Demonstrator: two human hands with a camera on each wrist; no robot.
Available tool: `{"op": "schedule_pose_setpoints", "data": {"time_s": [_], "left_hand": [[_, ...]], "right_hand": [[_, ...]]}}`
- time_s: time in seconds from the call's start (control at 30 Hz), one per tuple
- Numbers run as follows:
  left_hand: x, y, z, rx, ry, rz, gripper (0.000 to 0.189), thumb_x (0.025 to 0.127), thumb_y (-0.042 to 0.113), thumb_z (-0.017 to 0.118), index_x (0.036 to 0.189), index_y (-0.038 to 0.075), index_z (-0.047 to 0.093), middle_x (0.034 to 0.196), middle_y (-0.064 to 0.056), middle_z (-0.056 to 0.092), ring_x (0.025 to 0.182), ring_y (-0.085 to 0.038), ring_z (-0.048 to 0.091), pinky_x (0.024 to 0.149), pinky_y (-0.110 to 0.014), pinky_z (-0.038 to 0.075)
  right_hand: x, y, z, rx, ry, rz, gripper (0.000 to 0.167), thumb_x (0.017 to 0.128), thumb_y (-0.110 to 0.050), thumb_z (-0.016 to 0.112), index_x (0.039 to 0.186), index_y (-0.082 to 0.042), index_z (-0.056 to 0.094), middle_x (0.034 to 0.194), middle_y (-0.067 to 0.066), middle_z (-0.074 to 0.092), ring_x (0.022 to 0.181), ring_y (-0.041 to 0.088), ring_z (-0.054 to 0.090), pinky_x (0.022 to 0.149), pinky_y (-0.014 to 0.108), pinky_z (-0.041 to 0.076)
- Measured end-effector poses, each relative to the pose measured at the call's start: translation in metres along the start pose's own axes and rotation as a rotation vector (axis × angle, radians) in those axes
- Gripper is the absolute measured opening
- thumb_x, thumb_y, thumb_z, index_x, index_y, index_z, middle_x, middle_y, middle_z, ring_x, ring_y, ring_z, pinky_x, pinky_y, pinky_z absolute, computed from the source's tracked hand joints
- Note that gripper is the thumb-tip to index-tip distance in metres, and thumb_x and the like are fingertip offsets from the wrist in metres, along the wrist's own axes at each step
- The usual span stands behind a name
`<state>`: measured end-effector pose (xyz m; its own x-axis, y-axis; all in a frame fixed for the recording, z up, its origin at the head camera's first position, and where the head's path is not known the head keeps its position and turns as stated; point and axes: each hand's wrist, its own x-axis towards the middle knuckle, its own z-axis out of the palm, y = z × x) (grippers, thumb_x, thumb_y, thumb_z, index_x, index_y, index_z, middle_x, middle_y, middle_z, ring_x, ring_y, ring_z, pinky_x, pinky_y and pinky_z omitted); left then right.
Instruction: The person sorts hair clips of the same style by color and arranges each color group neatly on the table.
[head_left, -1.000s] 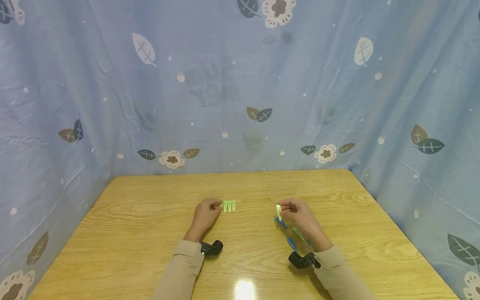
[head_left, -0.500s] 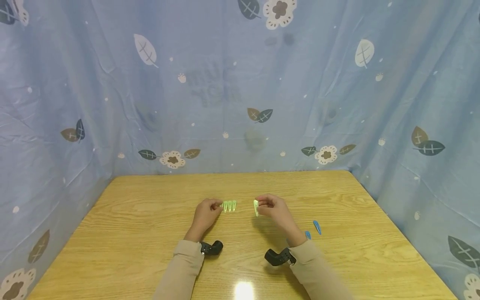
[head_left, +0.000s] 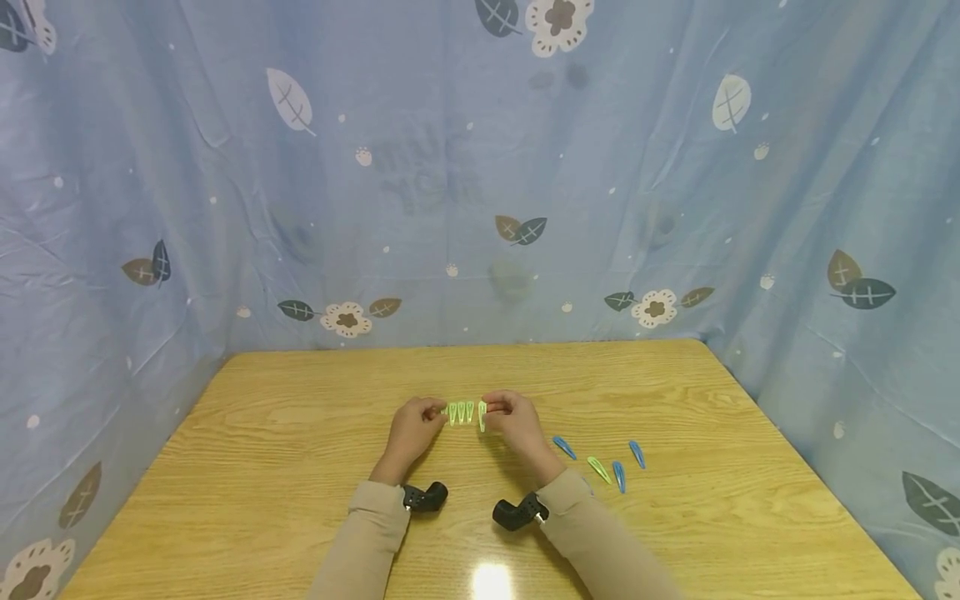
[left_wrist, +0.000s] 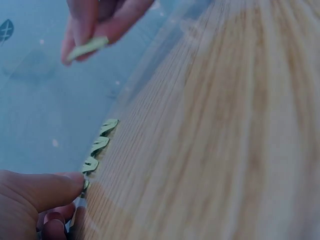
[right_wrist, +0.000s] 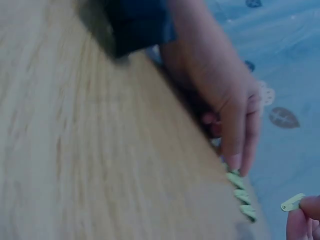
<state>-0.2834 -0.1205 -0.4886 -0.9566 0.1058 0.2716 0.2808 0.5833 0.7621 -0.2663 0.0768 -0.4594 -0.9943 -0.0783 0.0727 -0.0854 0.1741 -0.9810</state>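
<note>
Several light green snap hair clips (head_left: 461, 412) lie side by side in a short row on the wooden table. At the row's left end my left hand (head_left: 415, 429) pinches the leftmost clip (left_wrist: 86, 185) between thumb and fingers, hiding most of it. My right hand (head_left: 516, 421) holds another green hair clip (head_left: 482, 417) by thumb and fingertips, just right of the row. In the left wrist view that held clip (left_wrist: 87, 49) is raised above the tabletop, apart from the row. The right wrist view shows its broad end (right_wrist: 287, 205) poking out past the fingertips.
Right of my right forearm lie loose clips: a green one (head_left: 599, 469) among blue ones (head_left: 564, 447), one blue clip partly hidden by the sleeve. A patterned blue curtain (head_left: 450, 300) stands along the back and sides of the table (head_left: 285, 483). Each wrist wears a black camera (head_left: 425, 497).
My right hand has carried the green clip leftward from the loose clips to beside the row, uncovering the loose ones. My left hand has stayed in place.
</note>
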Motion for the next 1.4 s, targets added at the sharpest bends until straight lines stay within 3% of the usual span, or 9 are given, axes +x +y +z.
{"op": "schedule_pose_setpoints", "data": {"time_s": [0.33,0.83,1.23,1.4], "left_hand": [[0.001,-0.001,0.001,0.005,0.011,0.016,0.020,0.085,0.008,0.070,0.104,0.002,0.072,0.080,-0.003,0.057,0.072,-0.015,0.051,0.065,-0.032,0.044],[0.001,-0.003,0.002,0.011,0.001,0.007,0.021,0.086,0.009,0.070,0.106,0.002,0.072,0.080,-0.003,0.057,0.071,-0.014,0.049,0.064,-0.030,0.043],[0.001,-0.003,0.002,0.017,0.003,0.006,0.020,0.086,0.009,0.070,0.105,0.002,0.072,0.080,-0.002,0.055,0.069,-0.014,0.047,0.063,-0.030,0.042],[0.002,-0.001,0.001,0.002,0.000,0.002,0.021,0.086,0.009,0.069,0.106,0.002,0.072,0.081,-0.003,0.057,0.070,-0.015,0.048,0.063,-0.030,0.042]], "right_hand": [[0.011,0.008,0.013,-0.113,0.109,0.060,0.024,0.082,0.007,0.064,0.106,0.006,0.066,0.090,0.012,0.062,0.081,0.019,0.056,0.063,0.026,0.047],[0.026,0.003,0.014,-0.273,0.104,0.131,0.020,0.083,0.003,0.065,0.103,0.002,0.069,0.086,0.009,0.062,0.075,0.020,0.057,0.061,0.030,0.048],[0.030,0.002,0.016,-0.307,0.093,0.154,0.020,0.083,0.005,0.061,0.101,0.003,0.069,0.096,0.015,0.066,0.067,0.021,0.056,0.054,0.032,0.044],[0.030,-0.001,0.015,-0.306,0.095,0.162,0.017,0.083,0.002,0.064,0.098,0.002,0.069,0.097,0.015,0.066,0.074,0.025,0.058,0.059,0.034,0.047]]}}
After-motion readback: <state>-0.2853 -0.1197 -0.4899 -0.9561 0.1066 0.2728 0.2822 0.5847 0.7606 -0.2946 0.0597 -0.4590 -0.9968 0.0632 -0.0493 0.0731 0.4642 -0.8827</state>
